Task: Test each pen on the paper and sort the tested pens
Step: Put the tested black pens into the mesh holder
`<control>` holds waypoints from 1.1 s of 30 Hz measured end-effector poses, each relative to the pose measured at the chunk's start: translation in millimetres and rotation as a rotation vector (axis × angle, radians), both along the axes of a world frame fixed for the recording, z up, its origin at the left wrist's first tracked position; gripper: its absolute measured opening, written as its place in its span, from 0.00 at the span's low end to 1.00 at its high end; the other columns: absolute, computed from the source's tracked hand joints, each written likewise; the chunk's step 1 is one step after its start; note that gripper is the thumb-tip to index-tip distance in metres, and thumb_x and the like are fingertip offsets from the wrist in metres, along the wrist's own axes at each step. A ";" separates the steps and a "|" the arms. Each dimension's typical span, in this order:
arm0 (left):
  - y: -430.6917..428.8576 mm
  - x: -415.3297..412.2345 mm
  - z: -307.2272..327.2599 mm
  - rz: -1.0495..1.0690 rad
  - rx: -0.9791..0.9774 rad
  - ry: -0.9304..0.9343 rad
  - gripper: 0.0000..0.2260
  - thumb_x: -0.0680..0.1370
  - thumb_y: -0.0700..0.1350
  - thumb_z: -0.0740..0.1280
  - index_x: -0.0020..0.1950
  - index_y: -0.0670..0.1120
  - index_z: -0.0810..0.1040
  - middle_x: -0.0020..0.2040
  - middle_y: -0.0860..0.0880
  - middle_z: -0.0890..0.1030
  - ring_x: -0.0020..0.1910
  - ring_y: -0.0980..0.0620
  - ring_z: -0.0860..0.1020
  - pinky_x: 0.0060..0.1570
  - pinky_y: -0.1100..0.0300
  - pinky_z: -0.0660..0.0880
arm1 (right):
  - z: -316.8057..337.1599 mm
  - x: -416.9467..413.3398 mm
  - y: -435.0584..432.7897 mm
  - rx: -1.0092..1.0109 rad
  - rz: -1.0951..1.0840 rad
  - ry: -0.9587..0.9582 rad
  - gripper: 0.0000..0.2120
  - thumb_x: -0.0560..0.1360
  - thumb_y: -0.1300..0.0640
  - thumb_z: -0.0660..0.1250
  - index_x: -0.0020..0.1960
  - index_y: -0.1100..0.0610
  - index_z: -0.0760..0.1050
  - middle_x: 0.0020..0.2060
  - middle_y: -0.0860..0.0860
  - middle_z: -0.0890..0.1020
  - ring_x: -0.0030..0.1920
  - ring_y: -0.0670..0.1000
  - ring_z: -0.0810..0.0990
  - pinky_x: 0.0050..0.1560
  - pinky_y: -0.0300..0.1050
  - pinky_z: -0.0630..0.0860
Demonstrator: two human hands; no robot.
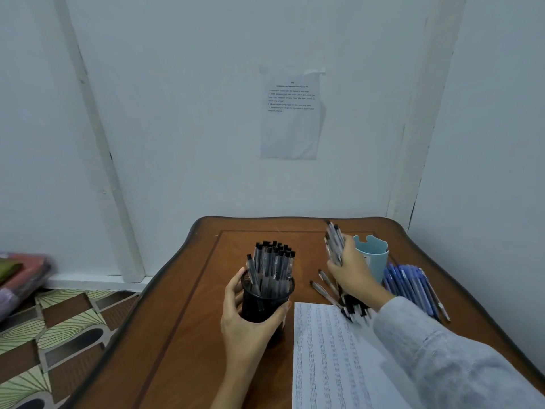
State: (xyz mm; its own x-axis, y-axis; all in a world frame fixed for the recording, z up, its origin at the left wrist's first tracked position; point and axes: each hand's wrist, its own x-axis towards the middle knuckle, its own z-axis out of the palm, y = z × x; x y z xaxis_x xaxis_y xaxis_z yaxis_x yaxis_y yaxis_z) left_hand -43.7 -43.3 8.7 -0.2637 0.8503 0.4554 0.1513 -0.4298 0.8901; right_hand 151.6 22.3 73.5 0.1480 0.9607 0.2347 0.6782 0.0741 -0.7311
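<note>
One counter [182, 335]: wood, carrying everything; your work sits on its right half.
Paper [330, 364]: flat at the near right, rows of test scribbles across it; your right sleeve crosses its far corner.
Left hand [244, 323]: fingers and thumb curled round the black mesh cup [262, 305], steadying it on the counter just left of the paper.
Right hand [354, 273]: clamped round a bundle of pens [334, 243], raised above the counter just beside the blue cup [374, 261].
Blue pens [410, 287]: a heap lying flat at the far right, apart from the dark ones.
Black mesh cup: upright, packed with dark-capped pens [274, 261] standing caps up.
Blue cup: upright behind your right hand; you cannot tell what it holds.
Bundle of pens: tilted, tops pointing up and away, fanning a little.
Loose pens [324, 287]: a few lie under your right wrist, some touching the paper's corner.
Step in hand: probably setting the bundle into a cup as one sorted lot; which cup is not clear. Square the ends, grip low on the barrels, bring the bundle upright over the mouth, then lower it rather than drop it. Keep the mesh cup held firm: it is crowded, and a slanted entry could jam or tip it.
</note>
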 end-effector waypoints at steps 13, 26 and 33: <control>-24.4 46.7 35.8 -0.104 -0.069 -0.088 0.38 0.59 0.48 0.83 0.65 0.61 0.69 0.57 0.63 0.75 0.56 0.63 0.74 0.43 0.72 0.73 | 104.7 -28.3 -74.8 0.427 0.079 0.784 0.14 0.78 0.61 0.65 0.60 0.59 0.63 0.34 0.52 0.79 0.28 0.48 0.80 0.30 0.42 0.78; -41.9 59.0 39.6 -0.113 -0.030 -0.115 0.39 0.59 0.48 0.83 0.65 0.60 0.69 0.56 0.63 0.76 0.55 0.65 0.75 0.48 0.69 0.75 | 48.4 -50.9 -73.7 0.546 -0.110 0.519 0.28 0.70 0.51 0.74 0.65 0.49 0.64 0.47 0.36 0.75 0.60 0.49 0.69 0.55 0.44 0.69; -36.3 55.4 42.2 -0.111 -0.039 -0.110 0.38 0.59 0.47 0.83 0.64 0.60 0.70 0.55 0.62 0.77 0.54 0.64 0.76 0.45 0.68 0.75 | 36.7 -54.2 -72.3 0.501 0.048 0.469 0.33 0.63 0.44 0.76 0.64 0.39 0.65 0.57 0.44 0.75 0.60 0.50 0.75 0.62 0.56 0.73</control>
